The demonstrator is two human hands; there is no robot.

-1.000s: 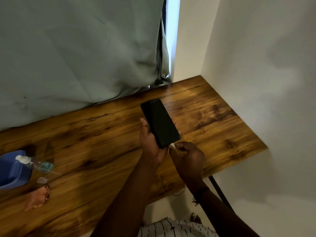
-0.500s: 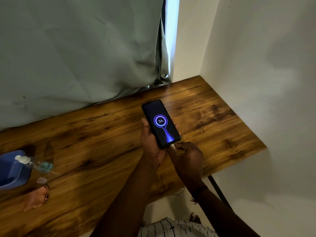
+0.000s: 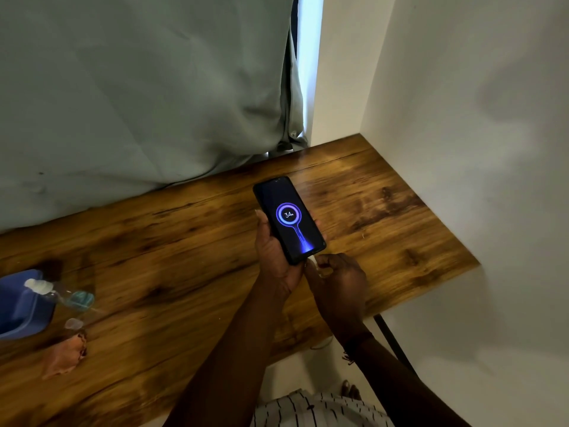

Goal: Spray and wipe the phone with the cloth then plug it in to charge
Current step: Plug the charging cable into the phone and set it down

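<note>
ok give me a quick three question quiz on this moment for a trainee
1. True or false: the screen of the phone is dark.
2. Which hand holds the phone from beneath? A. left B. right C. neither
3. What does the right hand pinch at the phone's lower end?

Key
1. False: it shows a glowing charging ring that reads 34.
2. A: the left hand cradles it above the table.
3. The charger plug, only a small white sliver of which shows.
</note>
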